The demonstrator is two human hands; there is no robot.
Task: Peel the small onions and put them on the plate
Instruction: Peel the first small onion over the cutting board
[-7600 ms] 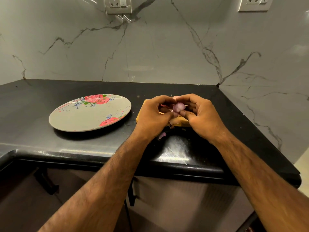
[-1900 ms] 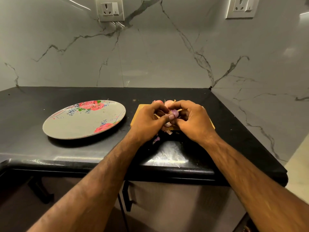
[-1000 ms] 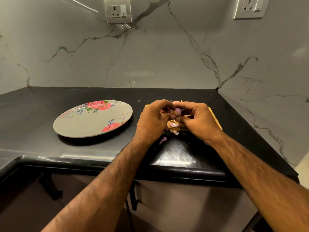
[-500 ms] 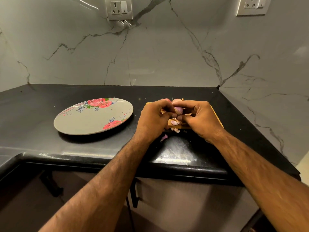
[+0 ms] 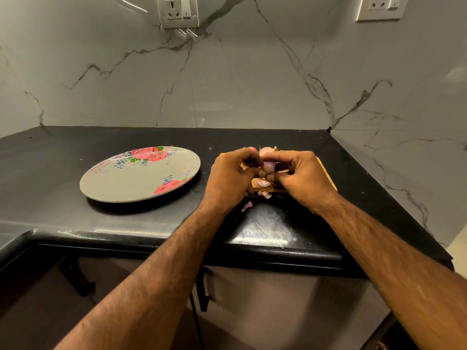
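A small purple onion (image 5: 269, 166) is pinched between the fingertips of my left hand (image 5: 231, 176) and my right hand (image 5: 302, 178), just above a wooden cutting board (image 5: 328, 176). Both hands have curled fingers around it. Behind my fingers, two more small pinkish onions (image 5: 266, 150) rest on the board's far side. Loose peel pieces (image 5: 263, 183) lie on the board's near edge, and one scrap of peel (image 5: 247, 205) is on the counter. The flowered plate (image 5: 113, 183) sits to the left with nothing on it.
The black counter (image 5: 50, 160) ends in a rounded front edge near me and drops off at the right. Marble walls close the back and right side. Wall sockets (image 5: 177, 11) are high on the back wall.
My hands stay together over the board working at the same onion; more peel pieces have gathered on the board's near edge. The view has shifted slightly.
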